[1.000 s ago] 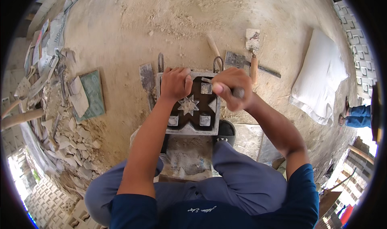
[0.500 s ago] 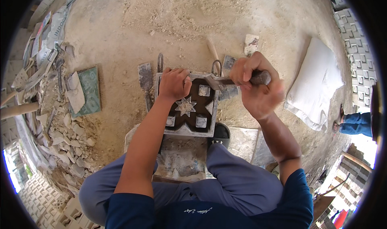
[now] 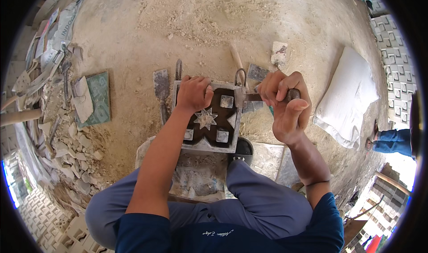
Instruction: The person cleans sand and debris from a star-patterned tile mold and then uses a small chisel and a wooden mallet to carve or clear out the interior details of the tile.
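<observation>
A square metal mould [image 3: 206, 148] lies in front of me, with dark hollows around a raised star [image 3: 205, 119] and several square blocks. At its far left corner, my left hand [image 3: 194, 94] rests with bent fingers over the rim, partly hiding the inside. A metal scraper [image 3: 239, 97] is in my right hand [image 3: 287, 104], which closes around its handle. Its flat metal end meets the mould's right rim, near the loop handle [image 3: 240, 78]; the exact contact is hard to make out.
Left of the mould lies a flat-bladed tool [image 3: 161, 86]; farther left are a green tile [image 3: 99, 97] and broken rubble [image 3: 73, 153]. A white sack [image 3: 347, 97] lies at right, near a person's leg [image 3: 392, 141]. Beyond the mould is a wooden stick [image 3: 235, 55].
My right hand has moved slightly down, and the scraper's end has shifted from over the mould's far right part to its right rim. My left hand stays on the mould.
</observation>
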The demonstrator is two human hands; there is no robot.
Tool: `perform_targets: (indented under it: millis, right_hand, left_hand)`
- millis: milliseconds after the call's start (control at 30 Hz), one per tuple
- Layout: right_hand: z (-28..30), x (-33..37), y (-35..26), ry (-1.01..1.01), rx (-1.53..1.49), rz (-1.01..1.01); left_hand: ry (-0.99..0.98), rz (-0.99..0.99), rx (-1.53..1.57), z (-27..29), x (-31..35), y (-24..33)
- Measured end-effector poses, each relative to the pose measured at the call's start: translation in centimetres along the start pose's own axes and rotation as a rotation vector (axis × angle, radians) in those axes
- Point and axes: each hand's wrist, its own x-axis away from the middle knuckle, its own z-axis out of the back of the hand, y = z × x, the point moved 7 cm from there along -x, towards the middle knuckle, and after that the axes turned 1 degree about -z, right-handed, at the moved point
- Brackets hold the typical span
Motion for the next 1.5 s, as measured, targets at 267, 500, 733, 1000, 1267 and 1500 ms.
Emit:
perform_targets:
  millis: [267, 500, 733, 1000, 1267, 1500]
  right_hand:
    - [0.2, 0.4, 0.4, 0.033, -0.043, 0.0]
    - [0.2, 0.6, 0.1, 0.061, 0.008, 0.045]
    - [0.1, 3.7, 3.6, 0.04, -0.033, -0.006]
    - [-1.5, 4.5, 6.1, -0.154, 0.011, -0.088]
    - [-1.9, 3.3, 6.2, -0.279, 0.079, -0.072]
    - [-2.5, 2.0, 9.3, -0.301, 0.125, -0.208]
  left_hand:
    - [0.013, -0.01, -0.008, 0.1, -0.1, 0.2]
    - [0.009, 0.001, -0.003, 0.1, -0.1, 0.0]
    - [0.03, -0.007, -0.009, 0.1, -0.3, 0.3]
    - [0.058, 0.0, -0.042, 0.6, 0.0, -0.2]
    - [0.074, -0.005, -0.015, 0.7, 0.1, 0.2]
    - [-0.004, 0.039, -0.072, 0.1, 0.5, -0.2]
